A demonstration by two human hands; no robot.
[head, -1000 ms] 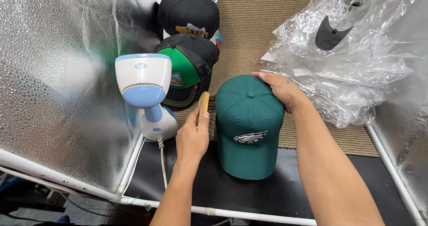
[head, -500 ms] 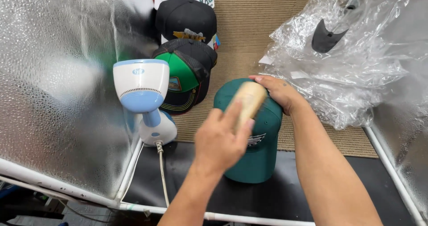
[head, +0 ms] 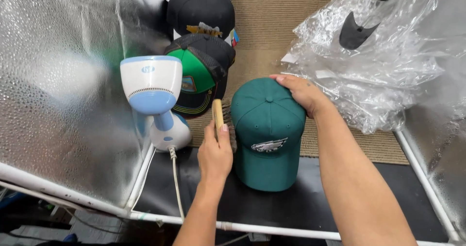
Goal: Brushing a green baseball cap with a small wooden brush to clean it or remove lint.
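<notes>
Both hands are busy at the dark green cloth cap with a small white bird patch, which lies on the black mat with its brim toward the person. The right hand is laid flat and open on the far right side of the cap's top, just as it was half a second ago. The left hand is closed around a small wooden brush with dark bristles. Half a second ago the brush was held over the top of the cap; now it has been brought down to the cap's left side, where the bristles touch the cloth.

Crinkly clear plastic wrap is piled to the right. A white and blue steamer with a cord stands to the left, unmoved. Behind it lie a black cap with a green brim underside and a plain black cap.
</notes>
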